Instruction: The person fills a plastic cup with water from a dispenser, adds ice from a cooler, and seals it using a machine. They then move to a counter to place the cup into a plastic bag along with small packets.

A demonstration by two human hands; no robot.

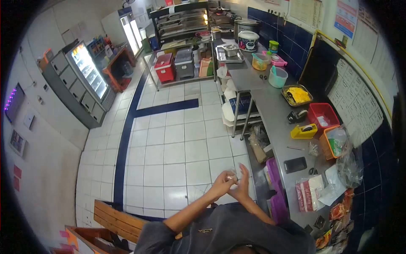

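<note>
Both my hands meet in front of my body, over the white tiled floor. My left hand (221,185) is closed, its fingers pinching a small whitish, see-through piece of plastic (231,177) whose exact kind I cannot make out. Close against it, my right hand (242,189) has its fingers stretched upward and apart, and its thumb side reaches toward the left fingertips. Nearest on the right is the steel counter, where a black phone (295,165) and a red-and-white packet (310,194) lie.
Along the right runs the steel counter (270,122), bearing a yellow tape dispenser (303,131), a red basket (322,116), an orange basket (331,142) and a tray of yellow food (297,95). A purple bin (275,190) stands below. A wooden bench (119,220) is at lower left.
</note>
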